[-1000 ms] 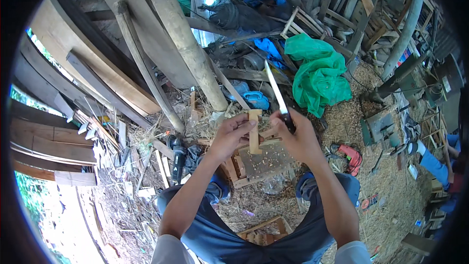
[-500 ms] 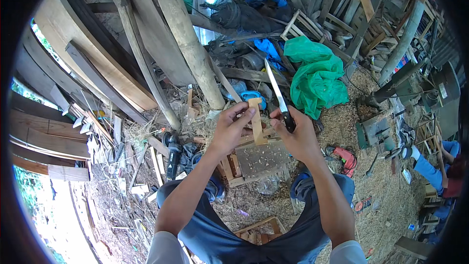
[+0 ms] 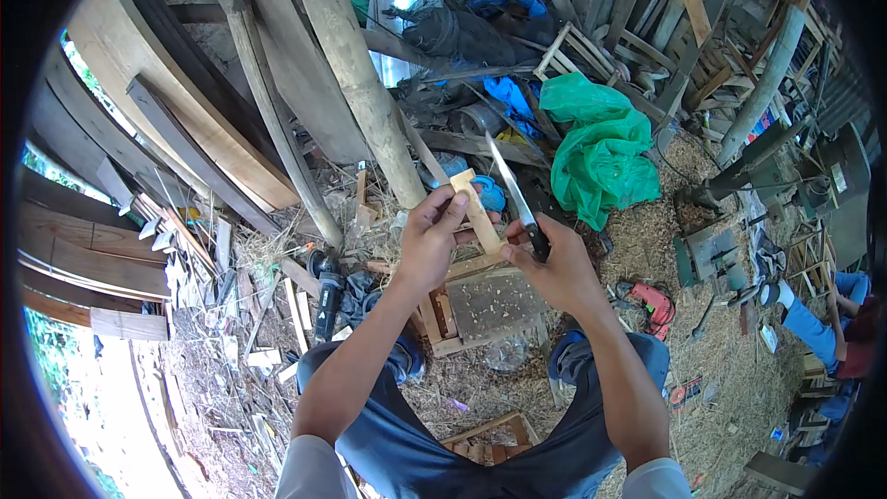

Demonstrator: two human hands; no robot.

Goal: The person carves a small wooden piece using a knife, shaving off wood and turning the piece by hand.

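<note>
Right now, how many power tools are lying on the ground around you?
2: a black power tool left of the left knee, and a red drill on the sawdust right of the right knee. Clutter may hide others.

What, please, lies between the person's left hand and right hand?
In the head view, a small wooden piece spans it, held by the left hand; the right hand grips a knife.

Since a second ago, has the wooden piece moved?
Yes. The wooden piece in the left hand has tilted, its top end now leaning left toward the big log post.
</note>
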